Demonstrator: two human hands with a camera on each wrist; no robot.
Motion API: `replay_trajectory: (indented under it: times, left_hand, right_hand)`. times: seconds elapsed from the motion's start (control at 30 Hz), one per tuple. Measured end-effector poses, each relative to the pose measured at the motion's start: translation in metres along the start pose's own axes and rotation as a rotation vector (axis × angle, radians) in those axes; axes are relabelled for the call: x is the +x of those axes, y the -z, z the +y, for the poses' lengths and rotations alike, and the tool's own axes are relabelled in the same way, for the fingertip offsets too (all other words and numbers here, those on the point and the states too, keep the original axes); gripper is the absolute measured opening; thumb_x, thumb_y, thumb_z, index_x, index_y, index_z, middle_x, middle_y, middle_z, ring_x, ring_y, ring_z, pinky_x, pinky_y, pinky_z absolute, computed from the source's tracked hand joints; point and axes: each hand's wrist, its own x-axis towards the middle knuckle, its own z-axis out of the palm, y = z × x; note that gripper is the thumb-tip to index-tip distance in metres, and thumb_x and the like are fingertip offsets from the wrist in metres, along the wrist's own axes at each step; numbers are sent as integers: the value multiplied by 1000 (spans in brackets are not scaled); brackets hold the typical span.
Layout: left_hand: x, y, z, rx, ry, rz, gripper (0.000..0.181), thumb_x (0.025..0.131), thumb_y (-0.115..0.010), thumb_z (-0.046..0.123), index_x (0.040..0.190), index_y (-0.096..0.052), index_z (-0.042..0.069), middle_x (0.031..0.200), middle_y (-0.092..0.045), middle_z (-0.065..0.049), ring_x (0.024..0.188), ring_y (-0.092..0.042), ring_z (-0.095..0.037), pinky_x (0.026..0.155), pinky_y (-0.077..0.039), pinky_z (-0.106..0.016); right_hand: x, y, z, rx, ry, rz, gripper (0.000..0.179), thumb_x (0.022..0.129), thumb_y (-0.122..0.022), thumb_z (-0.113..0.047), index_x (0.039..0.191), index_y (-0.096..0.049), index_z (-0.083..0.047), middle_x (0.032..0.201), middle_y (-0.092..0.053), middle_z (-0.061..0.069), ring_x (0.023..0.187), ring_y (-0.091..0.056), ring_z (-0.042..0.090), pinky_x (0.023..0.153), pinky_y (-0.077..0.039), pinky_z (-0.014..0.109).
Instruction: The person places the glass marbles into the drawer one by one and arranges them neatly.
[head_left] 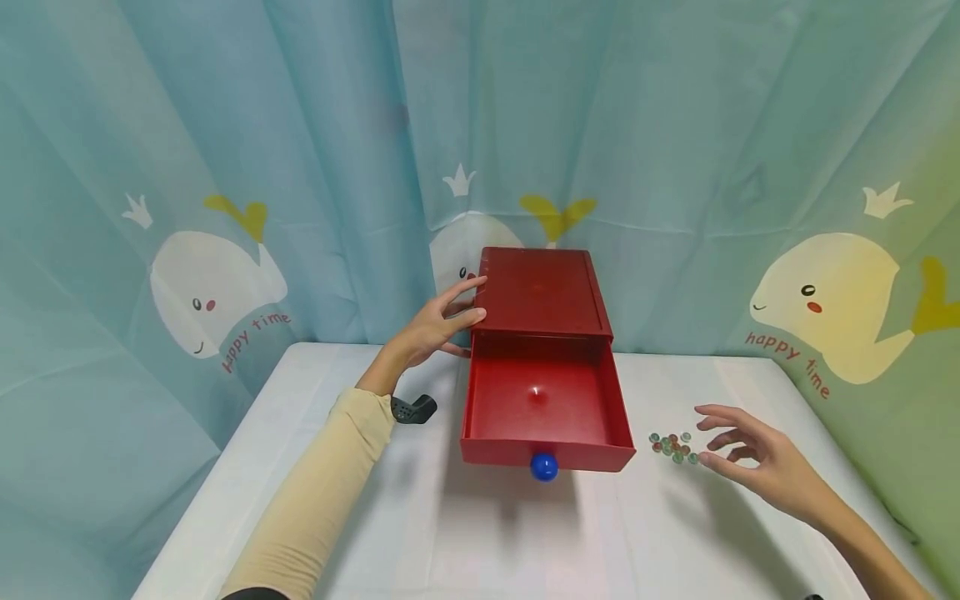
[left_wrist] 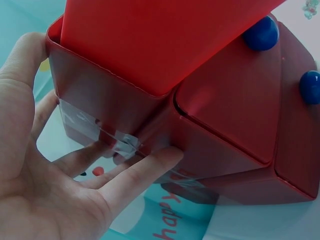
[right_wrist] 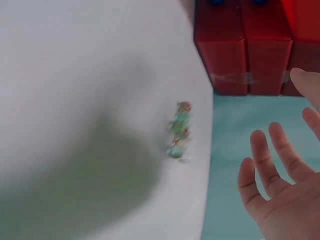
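Through the head camera I observe the left hand (head_left: 431,332), fingers spread apart, touching the side of the red drawer cabinet (head_left: 538,289), whose top drawer (head_left: 536,417), fitted with a blue ball knob (head_left: 543,467), stands pulled out. I see the right hand (head_left: 765,458), fingers apart and loosely bent, just beside the glass marbles (head_left: 677,451) clustered on the white table (head_left: 525,567), right of the drawer.
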Motion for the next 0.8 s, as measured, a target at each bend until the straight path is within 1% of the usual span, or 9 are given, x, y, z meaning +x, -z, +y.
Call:
replay_trajectory:
  times: [0.2, 0.3, 0.43, 0.5, 0.63, 0.8]
  left_hand:
    - [0, 0, -1, 4, -11, -8, 65, 100, -65, 32, 158, -38, 38, 159, -33, -11, 142, -38, -33, 88, -59, -54]
    - [0, 0, 0, 7, -12, -8, 65, 100, -64, 32, 158, -37, 38, 160, -32, -11, 142, -38, -34, 87, -59, -55]
    - [-1, 1, 1, 3, -3, -4, 65, 99, -65, 32, 158, -38, 38, 160, -32, -11, 142, -39, -33, 86, -59, -54]
    - [-1, 1, 1, -1, -1, -4, 66, 99, -65, 32, 158, -38, 39, 159, -33, -10, 141, -39, -33, 86, -59, -54]
    - [-1, 1, 1, -5, -4, -6, 66, 99, -66, 32, 158, -38, 39, 159, -33, -11, 141, -39, -33, 86, -60, -54]
    - [0, 0, 0, -9, -7, -10, 66, 99, -65, 31, 158, -38, 38, 160, -31, -11, 142, -38, -34, 86, -59, -55]
  right_hand:
    - [-2, -3, 25, -10, -11, -17, 63, 81, -83, 3, 138, -60, -10, 111, -65, -8, 86, -69, 13, 70, -55, 20]
    - [-3, -5, 37, -23, -27, -31, 61, 82, -83, 1, 137, -59, -10, 110, -65, -4, 85, -67, 11, 68, -54, 22]
    - [-6, -6, 49, -31, -84, -60, 57, 85, -83, -4, 135, -58, -9, 110, -62, 8, 86, -65, 9, 66, -54, 24]
    - [-7, -7, 54, -38, -111, -74, 54, 86, -83, -7, 134, -58, -8, 110, -61, 11, 87, -64, 8, 67, -54, 24]
    - [-9, -9, 62, -51, -151, -84, 50, 86, -83, -9, 130, -60, -8, 110, -61, 13, 85, -61, 8, 67, -52, 24]
    - [-10, -13, 70, -76, -171, -78, 47, 83, -85, -8, 125, -63, -7, 107, -63, 12, 82, -60, 6, 66, -50, 24]
